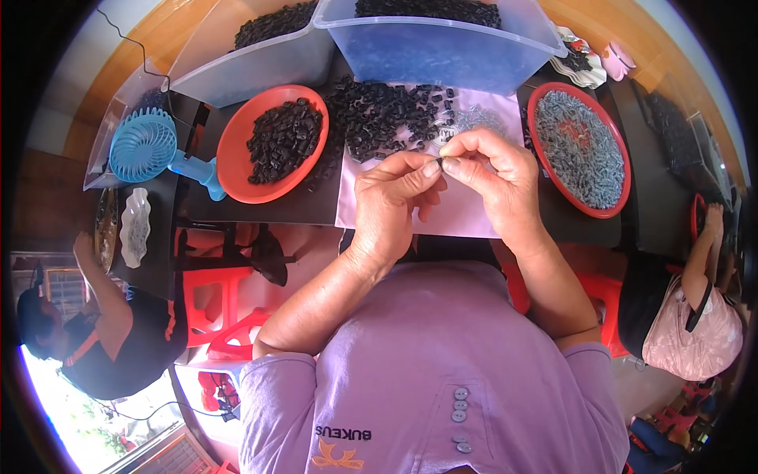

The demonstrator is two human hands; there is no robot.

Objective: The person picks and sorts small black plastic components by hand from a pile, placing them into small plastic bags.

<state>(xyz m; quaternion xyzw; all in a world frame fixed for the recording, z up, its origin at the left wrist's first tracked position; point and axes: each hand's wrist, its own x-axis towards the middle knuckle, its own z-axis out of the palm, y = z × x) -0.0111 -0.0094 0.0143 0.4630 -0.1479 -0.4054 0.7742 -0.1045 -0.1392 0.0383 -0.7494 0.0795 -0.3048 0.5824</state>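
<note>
With left hand [387, 201] and right hand [505, 180] brought together over the near edge of the tabletop [260, 212], pinching one small black part [440, 163] between the thumb and fingertips of both. On the left, with thumb pressed toward the forefinger and the other fingers curled beneath; on the right, with forefinger arched over and thumb tip set against the part. Directly below, reaching the near edge, a pink cloth [466, 221]. Farther in, just beyond the fingers, a loose heap of black parts [383, 118], scattered thinner toward its right side, and next to it a small patch of clear parts [483, 118]. Toward the left edge of the tabletop, an orange bowl [257, 189] with more black pieces [284, 141] inside, and just beside it a blue fan [144, 146]. Toward the right edge, a red bowl [606, 212] of greyish clear pieces [596, 162]. Along the far edge, side by side, a clear bin [253, 75] and a bluish bin [450, 63], both with black contents. Near the far right corner, a white wavy-rimmed dish [591, 77] with dark bits [579, 59] on it, and a pink container [618, 60] just beside. Beyond the left edge, a white scalloped dish [136, 225] and a person in dark clothing [130, 347], one forearm raised; beyond the right edge, another person in black and pale pink [691, 336], one arm extended.
</note>
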